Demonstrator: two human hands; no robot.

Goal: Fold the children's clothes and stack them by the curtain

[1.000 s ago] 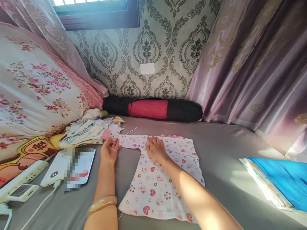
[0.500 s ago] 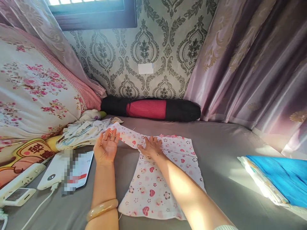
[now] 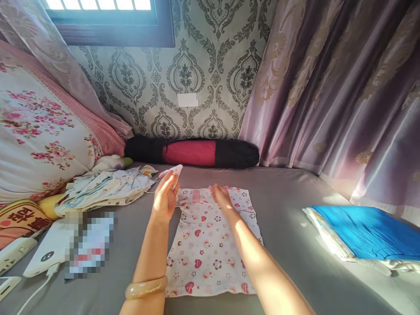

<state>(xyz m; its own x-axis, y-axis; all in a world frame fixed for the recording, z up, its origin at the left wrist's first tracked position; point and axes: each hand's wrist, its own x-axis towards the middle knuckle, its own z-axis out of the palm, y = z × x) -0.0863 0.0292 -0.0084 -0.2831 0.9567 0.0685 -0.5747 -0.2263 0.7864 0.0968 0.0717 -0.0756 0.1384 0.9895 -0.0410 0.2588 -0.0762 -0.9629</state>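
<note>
A small white shirt (image 3: pixel 210 249) printed with pink hearts and flowers lies spread on the grey bed sheet. My left hand (image 3: pixel 165 199) is closed round its left sleeve, whose end (image 3: pixel 177 173) sticks up above the fingers. A pale bangle (image 3: pixel 146 288) circles my left wrist. At the shirt's upper edge, my right hand (image 3: pixel 222 196) is curled with its fingers on the cloth; the fingertips are partly hidden. Part of the cloth between both hands is folded over.
A pile of small clothes (image 3: pixel 108 188) lies at left, near a power bank (image 3: pixel 49 251), a blurred phone-like item (image 3: pixel 92 249) and a power strip (image 3: pixel 16 251). Folded blue cloth (image 3: pixel 367 232) sits at right. A black and red roll bag (image 3: pixel 190 152) rests along the wall.
My left hand has gone from open, palm up, to closed on the sleeve, lifting its end and drawing it inward. My right hand's spread fingers have curled. The view has shifted right.
</note>
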